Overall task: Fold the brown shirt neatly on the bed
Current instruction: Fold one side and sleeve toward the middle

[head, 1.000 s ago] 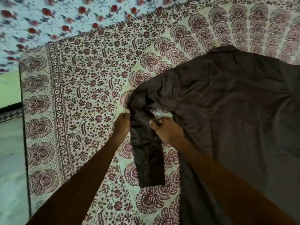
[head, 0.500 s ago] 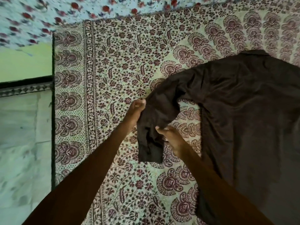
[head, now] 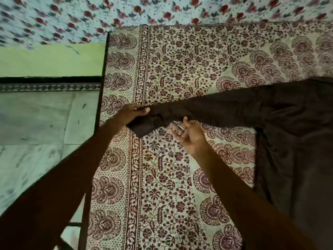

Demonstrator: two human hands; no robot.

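Observation:
The brown shirt (head: 295,134) lies flat on the right side of the bed, its body running off the right and bottom edges of the view. Its left sleeve (head: 207,109) is stretched straight out to the left across the patterned bedsheet (head: 162,177). My left hand (head: 132,114) grips the cuff end of that sleeve near the sheet's border. My right hand (head: 189,134) sits palm up just below the sleeve's lower edge, fingers loosely curled, with nothing held in it.
The bed's dark left edge (head: 100,98) runs down the view, with marble floor (head: 36,132) beyond it. A green wall (head: 50,58) and a light floral cloth (head: 126,11) lie at the top.
The sleeve was bunched and hanging between both hands; now it is pulled out straight to the left. My right hand has let go of it. The view has shifted left.

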